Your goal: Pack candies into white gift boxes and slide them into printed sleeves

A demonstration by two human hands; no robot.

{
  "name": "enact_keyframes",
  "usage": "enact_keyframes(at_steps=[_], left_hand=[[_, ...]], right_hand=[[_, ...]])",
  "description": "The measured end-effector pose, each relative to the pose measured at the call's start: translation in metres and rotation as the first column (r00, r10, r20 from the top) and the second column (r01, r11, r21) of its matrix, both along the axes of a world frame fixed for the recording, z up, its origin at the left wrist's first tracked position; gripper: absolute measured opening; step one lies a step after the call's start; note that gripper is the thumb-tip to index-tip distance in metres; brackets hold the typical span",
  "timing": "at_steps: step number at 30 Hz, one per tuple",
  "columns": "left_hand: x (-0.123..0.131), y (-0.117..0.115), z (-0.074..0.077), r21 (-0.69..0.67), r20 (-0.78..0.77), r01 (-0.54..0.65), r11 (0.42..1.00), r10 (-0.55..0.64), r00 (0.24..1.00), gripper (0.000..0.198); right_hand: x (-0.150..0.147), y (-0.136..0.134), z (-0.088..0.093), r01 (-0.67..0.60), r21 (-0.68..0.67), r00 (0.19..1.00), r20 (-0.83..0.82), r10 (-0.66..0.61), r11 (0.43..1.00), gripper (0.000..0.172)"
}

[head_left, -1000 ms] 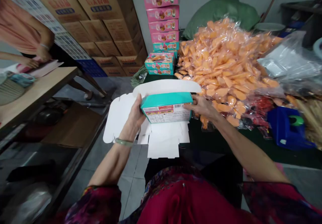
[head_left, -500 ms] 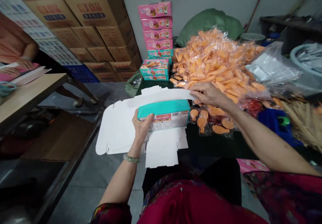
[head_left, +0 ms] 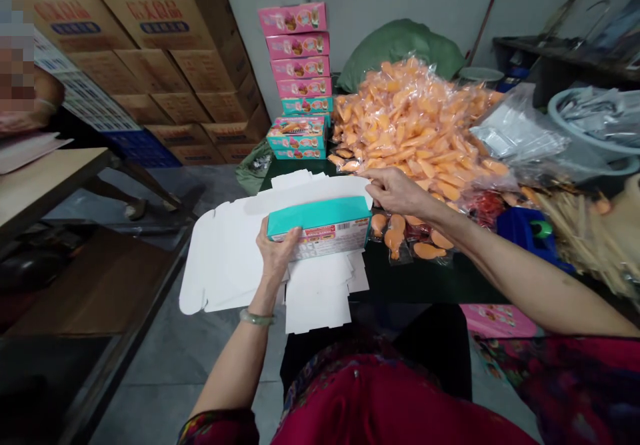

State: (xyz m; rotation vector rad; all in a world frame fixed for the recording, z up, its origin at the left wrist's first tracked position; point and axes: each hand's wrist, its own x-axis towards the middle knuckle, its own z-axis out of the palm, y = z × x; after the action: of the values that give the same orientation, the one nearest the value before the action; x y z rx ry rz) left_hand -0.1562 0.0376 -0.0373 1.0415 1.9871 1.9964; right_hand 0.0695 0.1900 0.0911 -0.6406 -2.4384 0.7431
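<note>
A teal carton (head_left: 320, 222) with a printed side panel stands partly folded on top of flat white cardboard blanks (head_left: 225, 252). My left hand (head_left: 277, 245) grips its left end, thumb over the printed side. At the far right corner, my right hand (head_left: 393, 190) pinches the end of the carton's white flap (head_left: 320, 188), which stands up along the back. The blanks lie white side up and overhang the dark green table's front edge. Several bagged orange spoon-shaped pieces (head_left: 395, 235) lie just right of the carton.
Behind are a heap of bagged orange pieces (head_left: 410, 125) and a stack of pink and teal cartons (head_left: 300, 68). To the right sit a blue tape dispenser (head_left: 530, 235), wooden sticks (head_left: 585, 232) and a pale blue basin (head_left: 600, 148). Another person stands at a table (head_left: 60, 172) on the left.
My right hand has bent the end of the white flap inward, nearer the carton's right end. My left hand keeps its hold. The view has shifted slightly to the right.
</note>
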Motion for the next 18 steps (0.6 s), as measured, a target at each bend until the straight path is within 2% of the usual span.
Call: enact_keyframes(at_steps=[4,7,10,12,15,18], left_hand=[[-0.003,0.001,-0.001,-0.017,0.016,-0.012,1.000,0.013,1.000,0.055],[-0.004,0.003,0.000,-0.027,0.029,-0.008,1.000,0.008,1.000,0.054],[-0.003,0.003,-0.001,-0.029,0.036,0.004,1.000,-0.003,0.999,0.058],[-0.003,0.002,-0.003,-0.024,0.017,0.027,0.999,-0.027,0.999,0.064],[-0.014,-0.001,0.001,0.049,0.033,0.121,0.991,-0.122,0.992,0.072],[-0.039,-0.010,0.023,0.091,0.006,0.204,0.975,-0.205,0.979,0.071]], right_hand=[[0.001,0.000,0.003,0.008,0.012,0.998,0.063,-0.009,1.000,0.029],[0.002,-0.011,-0.005,0.064,0.054,0.995,0.066,-0.068,0.996,0.031],[0.007,-0.028,-0.030,0.181,0.152,0.981,0.046,-0.190,0.972,0.034],[0.010,-0.036,-0.053,0.240,0.228,0.971,-0.056,-0.234,0.943,0.033],[0.011,-0.035,-0.085,0.232,0.232,0.948,-0.272,-0.166,0.945,0.037],[0.006,-0.025,-0.105,0.163,0.138,0.914,-0.394,-0.096,0.977,0.038]])
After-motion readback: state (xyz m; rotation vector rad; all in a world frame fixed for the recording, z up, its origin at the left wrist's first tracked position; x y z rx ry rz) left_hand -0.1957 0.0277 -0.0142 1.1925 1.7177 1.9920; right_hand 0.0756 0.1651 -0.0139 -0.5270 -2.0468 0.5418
